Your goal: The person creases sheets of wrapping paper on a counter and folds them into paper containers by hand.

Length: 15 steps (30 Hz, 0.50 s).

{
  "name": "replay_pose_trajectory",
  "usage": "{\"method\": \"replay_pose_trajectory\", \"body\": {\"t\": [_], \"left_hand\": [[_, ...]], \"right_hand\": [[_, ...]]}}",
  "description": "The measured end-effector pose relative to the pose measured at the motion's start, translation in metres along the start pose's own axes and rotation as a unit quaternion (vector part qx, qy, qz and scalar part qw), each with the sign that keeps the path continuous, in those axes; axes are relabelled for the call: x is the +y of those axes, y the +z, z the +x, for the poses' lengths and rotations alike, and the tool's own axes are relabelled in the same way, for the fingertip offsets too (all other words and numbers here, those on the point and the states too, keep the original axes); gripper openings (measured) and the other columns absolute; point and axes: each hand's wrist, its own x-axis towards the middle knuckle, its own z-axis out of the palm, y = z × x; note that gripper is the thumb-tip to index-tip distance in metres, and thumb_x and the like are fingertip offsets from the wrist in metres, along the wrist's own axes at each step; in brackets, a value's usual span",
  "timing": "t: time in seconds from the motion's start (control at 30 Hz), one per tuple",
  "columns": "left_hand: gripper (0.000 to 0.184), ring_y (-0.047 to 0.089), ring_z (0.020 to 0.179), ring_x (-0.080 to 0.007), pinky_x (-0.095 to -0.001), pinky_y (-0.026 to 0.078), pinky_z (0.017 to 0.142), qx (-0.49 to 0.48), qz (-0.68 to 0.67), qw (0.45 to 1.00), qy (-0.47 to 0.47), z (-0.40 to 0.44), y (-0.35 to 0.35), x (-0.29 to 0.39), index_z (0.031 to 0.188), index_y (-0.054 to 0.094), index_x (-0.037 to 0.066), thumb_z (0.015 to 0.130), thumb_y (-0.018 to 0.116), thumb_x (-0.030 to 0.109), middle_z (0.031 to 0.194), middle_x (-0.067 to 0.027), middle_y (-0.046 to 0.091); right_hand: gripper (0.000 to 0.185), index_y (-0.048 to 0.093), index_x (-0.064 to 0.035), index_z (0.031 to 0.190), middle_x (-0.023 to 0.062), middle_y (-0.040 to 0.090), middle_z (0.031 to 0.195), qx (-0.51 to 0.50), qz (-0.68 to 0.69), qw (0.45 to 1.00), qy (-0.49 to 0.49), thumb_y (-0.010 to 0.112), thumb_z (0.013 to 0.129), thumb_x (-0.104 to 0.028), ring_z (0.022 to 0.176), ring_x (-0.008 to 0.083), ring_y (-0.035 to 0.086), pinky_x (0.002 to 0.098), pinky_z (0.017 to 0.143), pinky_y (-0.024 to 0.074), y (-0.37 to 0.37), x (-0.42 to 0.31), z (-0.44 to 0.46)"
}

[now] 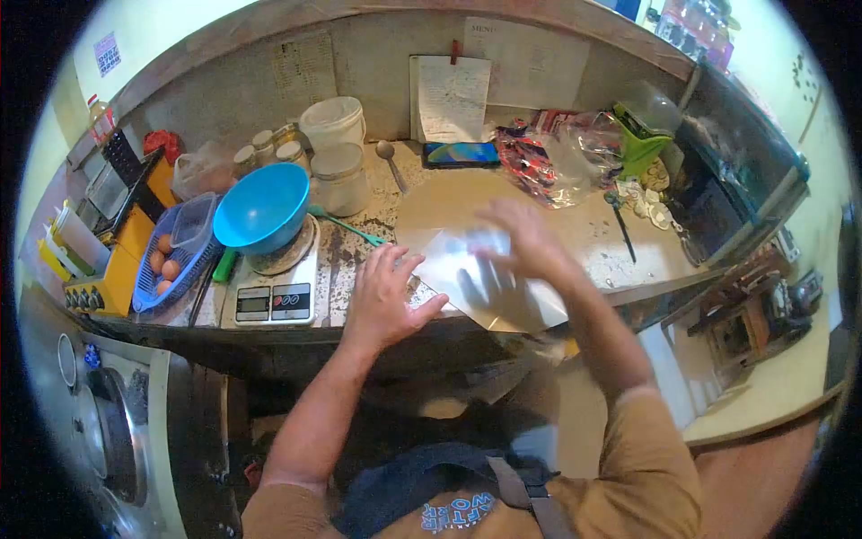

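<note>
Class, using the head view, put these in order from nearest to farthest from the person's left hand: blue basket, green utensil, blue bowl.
From the left hand:
1. Green utensil: just beyond the fingers, slightly to the left.
2. Blue bowl: farther left, beyond the hand.
3. Blue basket: farthest left, past the bowl, with eggs in it.

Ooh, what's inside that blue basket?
Eggs and a see-through plastic tub show in the blue basket. Anything underneath them is covered, so I can't tell what's there.
</note>
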Motion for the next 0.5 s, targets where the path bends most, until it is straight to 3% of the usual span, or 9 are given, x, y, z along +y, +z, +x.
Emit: {"method": "replay_pose_trajectory", "body": {"t": [0.03, 0.07, 0.13, 0.17, 0.23, 0.33, 0.43, 0.5], "left_hand": [[0.066, 0.046, 0.129, -0.0395, -0.0506, 0.037, 0.109, -0.008, 0.002, 1.0, 0.0, 0.0, -0.001, 0.002, 0.121, 0.063, 0.006, 0.076, 0.077, 0.052, 0.129, -0.0188, 0.055], [0.068, 0.045, 0.13, -0.039, -0.0506, 0.036, 0.11, -0.014, 0.004, 1.0, -0.002, 0.0, -0.003, 0.003, 0.122, 0.062, 0.006, 0.076, 0.077, 0.053, 0.13, -0.0183, 0.055], [0.07, 0.044, 0.132, -0.038, -0.0504, 0.035, 0.111, -0.024, 0.01, 1.0, -0.002, -0.001, -0.004, 0.004, 0.124, 0.061, 0.007, 0.075, 0.077, 0.055, 0.131, -0.0172, 0.055], [0.071, 0.043, 0.133, -0.0375, -0.0504, 0.034, 0.111, -0.029, 0.012, 1.0, -0.001, -0.001, -0.003, 0.002, 0.125, 0.061, 0.008, 0.074, 0.077, 0.056, 0.132, -0.0167, 0.055], [0.072, 0.042, 0.134, -0.0368, -0.0502, 0.034, 0.111, -0.035, 0.013, 0.999, 0.002, -0.003, -0.002, 0.002, 0.125, 0.061, 0.009, 0.074, 0.077, 0.057, 0.134, -0.0155, 0.054], [0.07, 0.042, 0.134, -0.0361, -0.0504, 0.034, 0.111, -0.041, 0.019, 0.999, 0.011, -0.004, -0.002, 0.002, 0.126, 0.061, 0.012, 0.074, 0.077, 0.056, 0.136, -0.0135, 0.054], [0.068, 0.043, 0.134, -0.0359, -0.0504, 0.034, 0.11, -0.037, 0.021, 0.999, 0.027, -0.006, -0.002, 0.002, 0.125, 0.062, 0.013, 0.075, 0.077, 0.056, 0.136, -0.013, 0.055], [0.065, 0.043, 0.134, -0.0352, -0.0503, 0.035, 0.11, -0.044, 0.021, 0.998, 0.034, -0.005, -0.003, 0.002, 0.125, 0.063, 0.014, 0.076, 0.077, 0.055, 0.136, -0.012, 0.055]], "right_hand": [[0.077, 0.056, -0.0113, 0.138, 0.0245, 0.049, 0.144, -0.024, 0.033, 0.999, -0.004, 0.079, 0.077, -0.052, 0.135, 0.0407, 0.044, 0.0516, 0.113, 0.0334, 0.001, -0.011, -0.029], [0.087, 0.057, -0.0114, 0.136, 0.0252, 0.05, 0.141, -0.027, 0.052, 0.998, 0.017, 0.077, 0.071, -0.065, 0.133, 0.0434, 0.044, 0.0522, 0.113, 0.0323, -0.003, -0.034, -0.053], [0.102, 0.044, -0.014, 0.147, 0.0281, 0.043, 0.145, -0.063, -0.029, 0.997, 0.018, 0.076, 0.068, -0.07, 0.139, 0.0436, 0.038, 0.0595, 0.116, 0.025, 0.004, -0.052, -0.086], [0.099, 0.04, -0.0163, 0.149, 0.026, 0.041, 0.148, -0.076, -0.053, 0.995, 0.029, 0.078, 0.07, -0.063, 0.139, 0.0421, 0.038, 0.0596, 0.113, 0.028, 0.006, -0.058, -0.094], [0.073, 0.049, -0.0157, 0.142, 0.0185, 0.049, 0.144, -0.05, -0.065, 0.997, 0.008, 0.077, 0.08, -0.043, 0.135, 0.0372, 0.044, 0.0561, 0.109, 0.0344, 0.013, -0.053, -0.103], [0.05, 0.059, -0.0156, 0.132, 0.01, 0.058, 0.135, -0.008, -0.078, 0.997, -0.018, 0.071, 0.085, -0.024, 0.128, 0.032, 0.052, 0.0515, 0.105, 0.0401, 0.021, -0.036, -0.104], [0.04, 0.064, -0.0166, 0.125, 0.0065, 0.063, 0.127, 0.015, -0.045, 0.997, -0.053, 0.067, 0.085, -0.016, 0.123, 0.0292, 0.056, 0.0484, 0.103, 0.0425, 0.012, -0.03, -0.108], [0.044, 0.063, -0.0179, 0.127, 0.007, 0.062, 0.13, -0.029, -0.029, 0.996, -0.076, 0.068, 0.084, -0.015, 0.124, 0.0287, 0.056, 0.0472, 0.103, 0.0425, 0.002, -0.024, -0.111]]}}
